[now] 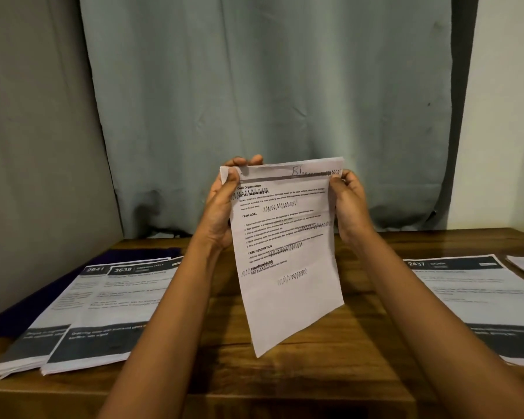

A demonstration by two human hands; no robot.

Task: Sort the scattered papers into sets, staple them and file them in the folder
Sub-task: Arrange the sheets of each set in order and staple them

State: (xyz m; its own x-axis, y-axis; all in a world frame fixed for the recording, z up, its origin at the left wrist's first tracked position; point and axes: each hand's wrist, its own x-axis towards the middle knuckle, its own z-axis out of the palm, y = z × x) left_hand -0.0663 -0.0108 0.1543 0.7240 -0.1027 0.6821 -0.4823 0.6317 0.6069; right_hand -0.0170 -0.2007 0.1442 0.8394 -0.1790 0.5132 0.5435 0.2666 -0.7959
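Printed sheet is held upright over the table centre. Left hand pinches its top corner at 10 o'clock, right hand at 2 o'clock, probably to read the heading for sorting. Paper stacks lie at 8 o'clock, another stack at 4 o'clock.

Grey-green curtain, beige wall, white wall, wooden table, dim light

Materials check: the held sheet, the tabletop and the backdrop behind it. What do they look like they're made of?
The held sheet looks like thin matte white paper, printed in black with pen scribbles; its top edge folds over. The tabletop looks like wood: brown, with grain and plank seams and a slight sheen. It could be veneer or laminate. The backdrop is matte grey-green fabric hanging in vertical folds, apparently a curtain.
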